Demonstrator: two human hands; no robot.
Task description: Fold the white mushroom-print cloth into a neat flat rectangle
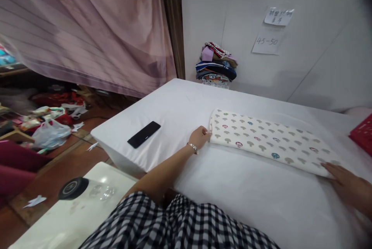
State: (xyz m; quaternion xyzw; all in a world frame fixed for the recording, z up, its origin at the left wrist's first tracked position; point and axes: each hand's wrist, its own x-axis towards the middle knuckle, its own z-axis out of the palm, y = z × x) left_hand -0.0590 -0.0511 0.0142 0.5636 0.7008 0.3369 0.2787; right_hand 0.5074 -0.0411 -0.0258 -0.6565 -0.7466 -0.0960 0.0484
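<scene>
A folded white cloth [261, 142] printed with grey, red and blue mushrooms lies as a long strip across the white-covered table. At its left end, my left hand [200, 137], with a bracelet at the wrist, pinches the folded edge between closed fingers. My right hand [344, 181] rests at the near right corner, its fingers stretched out flat on the fabric; its thumb is hidden. The cloth looks flat, with its layers showing at the left edge.
A black phone [144, 134] lies on the white table cover [180, 97]. Folded fabrics [216, 64] are stacked by the wall. A red object [363, 134] is at the far right. A round black item [73, 188] sits on a lower white surface [66, 222] at left.
</scene>
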